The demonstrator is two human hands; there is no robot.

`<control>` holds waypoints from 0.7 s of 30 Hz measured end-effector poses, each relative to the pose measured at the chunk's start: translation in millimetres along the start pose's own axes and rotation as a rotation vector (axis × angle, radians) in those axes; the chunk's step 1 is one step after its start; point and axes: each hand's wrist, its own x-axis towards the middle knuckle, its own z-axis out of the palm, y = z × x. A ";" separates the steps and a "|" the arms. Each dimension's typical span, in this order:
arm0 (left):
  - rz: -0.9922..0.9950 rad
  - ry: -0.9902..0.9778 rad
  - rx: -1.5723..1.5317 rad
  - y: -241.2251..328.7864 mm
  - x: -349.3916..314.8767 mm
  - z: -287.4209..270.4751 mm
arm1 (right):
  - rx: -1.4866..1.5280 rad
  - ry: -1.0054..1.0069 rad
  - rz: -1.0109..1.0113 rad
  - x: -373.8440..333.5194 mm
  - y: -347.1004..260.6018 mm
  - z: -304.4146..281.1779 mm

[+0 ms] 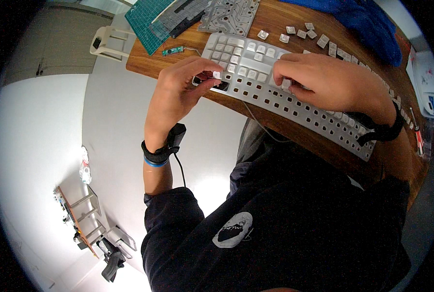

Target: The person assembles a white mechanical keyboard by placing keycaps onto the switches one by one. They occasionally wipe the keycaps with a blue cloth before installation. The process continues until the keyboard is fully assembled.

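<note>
A white keyboard [253, 97] lies along the near edge of the wooden table, with a cable running from its front edge. White keycaps [256, 64] fill part of its far side, while rows of square holes show bare nearer me. Over the left end, my left hand [180, 87] pinches a small white keycap [217, 75] between thumb and fingertips. My right hand [324, 80] is closed above the middle, its fingertips around another white keycap [286, 84] at the keyboard's surface. Whether that keycap is seated cannot be made out.
Loose keycaps [302, 34] lie scattered beyond the keyboard, more in rows at the right. A green cutting mat [149, 29], a patterned circuit sheet [231, 17] and a small green circuit board [173, 50] sit at the far left. Blue cloth [368, 24] and a red-handled screwdriver [419, 138] are rightward.
</note>
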 end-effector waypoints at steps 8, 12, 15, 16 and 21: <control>0.050 -0.017 -0.011 -0.2 2.4 -2.0 | 0.004 -0.008 -0.011 0.4 1.0 0.2; 0.039 -0.005 0.005 -5.8 0.6 -1.2 | -0.007 -0.007 -0.021 0.6 2.7 1.3; 0.021 -0.005 0.039 -3.2 0.6 -2.0 | -0.024 -0.014 0.001 -0.4 1.3 0.8; 0.032 -0.005 0.059 -2.2 1.1 -2.6 | -0.020 -0.018 0.010 -0.6 0.5 0.6; 0.020 -0.010 0.096 3.4 1.6 -3.4 | -0.002 -0.047 0.039 0.7 -1.4 -1.6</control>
